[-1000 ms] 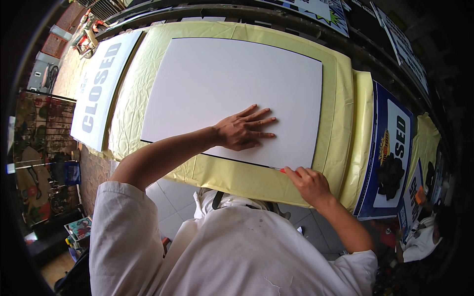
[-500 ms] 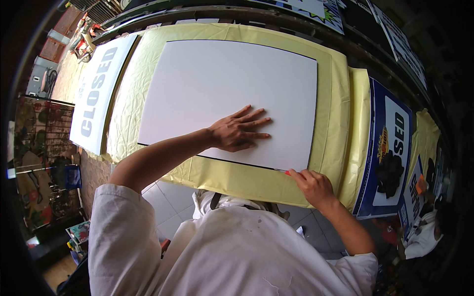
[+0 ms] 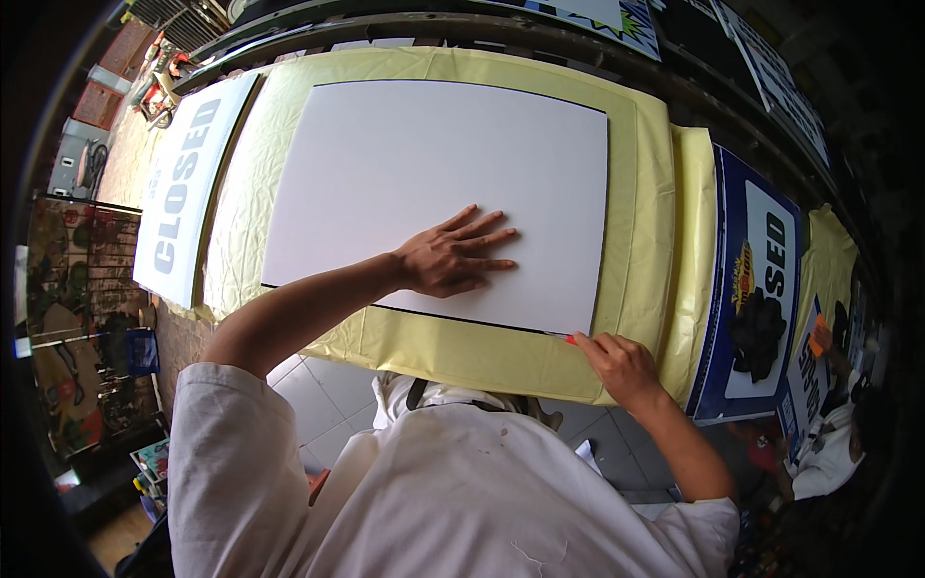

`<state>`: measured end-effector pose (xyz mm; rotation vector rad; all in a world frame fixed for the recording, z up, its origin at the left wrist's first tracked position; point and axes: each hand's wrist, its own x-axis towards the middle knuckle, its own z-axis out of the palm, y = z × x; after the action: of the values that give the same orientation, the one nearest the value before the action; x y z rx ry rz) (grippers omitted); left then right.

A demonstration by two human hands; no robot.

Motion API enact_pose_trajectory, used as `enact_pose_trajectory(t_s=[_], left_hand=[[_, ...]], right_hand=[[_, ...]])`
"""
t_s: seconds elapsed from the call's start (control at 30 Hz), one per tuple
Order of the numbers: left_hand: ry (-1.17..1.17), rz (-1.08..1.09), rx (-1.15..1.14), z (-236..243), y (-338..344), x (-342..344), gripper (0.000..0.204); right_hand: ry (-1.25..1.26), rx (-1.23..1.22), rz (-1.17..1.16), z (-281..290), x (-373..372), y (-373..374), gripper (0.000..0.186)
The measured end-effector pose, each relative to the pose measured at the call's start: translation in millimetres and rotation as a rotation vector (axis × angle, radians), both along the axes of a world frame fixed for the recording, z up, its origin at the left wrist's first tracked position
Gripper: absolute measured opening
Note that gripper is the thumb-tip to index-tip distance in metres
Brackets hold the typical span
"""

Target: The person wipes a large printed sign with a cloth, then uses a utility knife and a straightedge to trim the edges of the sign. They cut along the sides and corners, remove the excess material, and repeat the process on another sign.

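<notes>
My left hand point(image 3: 453, 258) lies open, fingers spread, flat on a large white board point(image 3: 429, 149) with thin dark edges, which rests on a yellow padded covering point(image 3: 636, 222). At the board's near edge, toward its right corner, my right hand point(image 3: 621, 366) is closed round a small red-handled tool point(image 3: 574, 339). Its thin tip meets that edge; whether it is a blade I cannot tell clearly.
A pale lettered sign point(image 3: 188, 173) lies left, a blue-bordered sign point(image 3: 756, 241) right, with a black bundle point(image 3: 756, 342) on it. More boards point(image 3: 780, 77) stand beyond dark rails. A co-worker point(image 3: 829, 453) works at lower right, near an orange object point(image 3: 822, 332).
My right hand and the red tool have slid rightward along the board's near edge. My left hand stays spread on the board. The whole view has shifted slightly.
</notes>
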<state>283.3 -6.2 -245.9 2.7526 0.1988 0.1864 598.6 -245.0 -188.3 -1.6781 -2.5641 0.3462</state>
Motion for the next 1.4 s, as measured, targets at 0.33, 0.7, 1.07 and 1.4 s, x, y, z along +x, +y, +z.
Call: enact_pose_trajectory(t_s=[0.33,0.7,1.07,1.4], left_hand=[[0.013,-0.003,-0.003,1.5,-0.8,1.4,0.051],[0.019,-0.004,0.004,2.2,-0.7,1.5,0.052],[0.031,-0.001,0.007,4.8,-1.8,1.9,0.053],[0.022,0.017,-0.024,5.6,-3.8,0.6,0.055]], right_hand=[[-0.018,0.003,0.009,3.0,24.4,-8.1,0.041],[0.003,-0.039,-0.042,10.9,43.2,-12.9,0.038],[0.027,-0.018,-0.116,10.4,64.2,-22.6,0.026],[0.233,-0.006,-0.285,11.5,61.5,-37.2,0.032]])
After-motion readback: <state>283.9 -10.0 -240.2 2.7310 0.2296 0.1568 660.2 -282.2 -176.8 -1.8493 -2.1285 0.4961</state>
